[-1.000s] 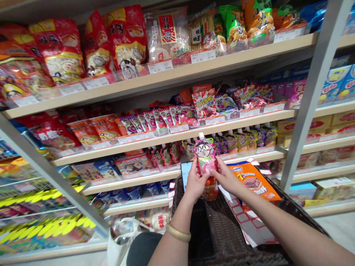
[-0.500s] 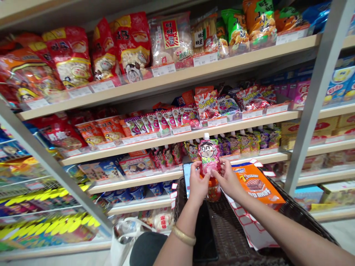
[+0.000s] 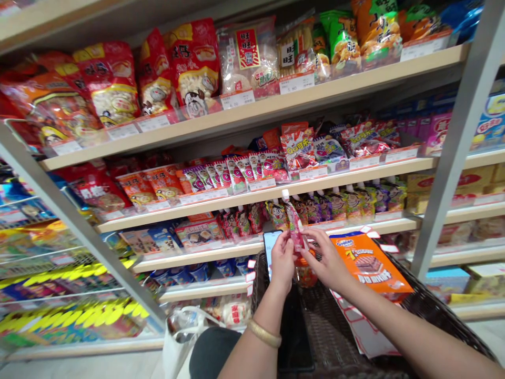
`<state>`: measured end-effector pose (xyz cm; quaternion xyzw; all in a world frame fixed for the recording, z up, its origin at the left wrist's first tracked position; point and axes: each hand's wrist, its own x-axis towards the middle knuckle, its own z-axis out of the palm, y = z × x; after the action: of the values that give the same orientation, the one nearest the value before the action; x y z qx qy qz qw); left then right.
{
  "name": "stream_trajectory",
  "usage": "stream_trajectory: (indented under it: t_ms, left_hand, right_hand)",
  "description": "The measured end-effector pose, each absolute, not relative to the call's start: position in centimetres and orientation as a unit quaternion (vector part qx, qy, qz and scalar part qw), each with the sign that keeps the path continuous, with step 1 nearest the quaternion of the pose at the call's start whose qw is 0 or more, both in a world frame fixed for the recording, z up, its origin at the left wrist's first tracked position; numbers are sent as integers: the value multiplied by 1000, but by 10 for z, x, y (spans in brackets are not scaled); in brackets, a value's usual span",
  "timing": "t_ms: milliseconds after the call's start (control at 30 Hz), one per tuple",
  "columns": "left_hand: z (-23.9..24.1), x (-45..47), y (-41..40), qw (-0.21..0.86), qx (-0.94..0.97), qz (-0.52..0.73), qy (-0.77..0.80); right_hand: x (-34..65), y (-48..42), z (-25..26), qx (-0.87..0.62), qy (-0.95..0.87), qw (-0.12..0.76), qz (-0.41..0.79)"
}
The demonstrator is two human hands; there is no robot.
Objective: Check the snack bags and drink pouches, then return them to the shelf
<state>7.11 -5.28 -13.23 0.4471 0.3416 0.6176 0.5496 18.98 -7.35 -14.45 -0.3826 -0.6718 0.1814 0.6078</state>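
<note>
Both my hands hold a pink spouted drink pouch [image 3: 294,221] upright above a dark wicker basket [image 3: 434,310]. The pouch is turned edge-on, its white cap at the top. My left hand [image 3: 282,260] is closed on its lower left side; a beaded bracelet sits on that wrist. My right hand [image 3: 325,260] pinches its right side with curled fingers. A phone [image 3: 269,245] with a lit screen shows just behind my left hand. Below the pouch a red-orange packet [image 3: 305,273] lies in the basket.
An orange wafer bag [image 3: 369,263] and a white sheet of red-edged labels [image 3: 355,321] lie in the basket. Shelves [image 3: 276,192] of snack bags and similar pouches fill the view. Grey uprights [image 3: 453,147] frame them. A white tote bag [image 3: 177,337] hangs at lower left.
The pouch has been turned from face-on to edge-on, so its cartoon face no longer shows. Both hands have shifted slightly right and stay on it.
</note>
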Motion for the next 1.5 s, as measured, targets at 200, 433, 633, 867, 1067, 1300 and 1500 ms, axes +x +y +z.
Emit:
stream_trajectory:
  t_ms: [200, 433, 633, 867, 1067, 1300, 1500]
  left_hand:
    - [-138, 70, -50, 558, 432, 645, 293]
    - [-131, 69, -53, 571, 409, 640, 310]
    - [-127, 68, -51, 593, 356, 660, 294]
    - [-130, 67, -49, 597, 334, 666, 299]
    - [-136, 65, -46, 589, 357, 655, 311]
    - [-136, 65, -45, 572, 378, 654, 318]
    - [-135, 66, -46, 576, 358, 666, 310]
  right_hand:
    - [186, -79, -148, -375, -725, 574, 72]
    - [188, -81, -149, -359, -740, 566, 62]
    - [188, -84, -146, -353, -763, 538, 53]
    - [186, -87, -143, -345, -776, 527, 29]
    - [185, -88, -142, -341, -775, 532, 15]
    - [186, -88, -144, -347, -781, 519, 2]
    - [186, -87, -145, -349, -786, 510, -1]
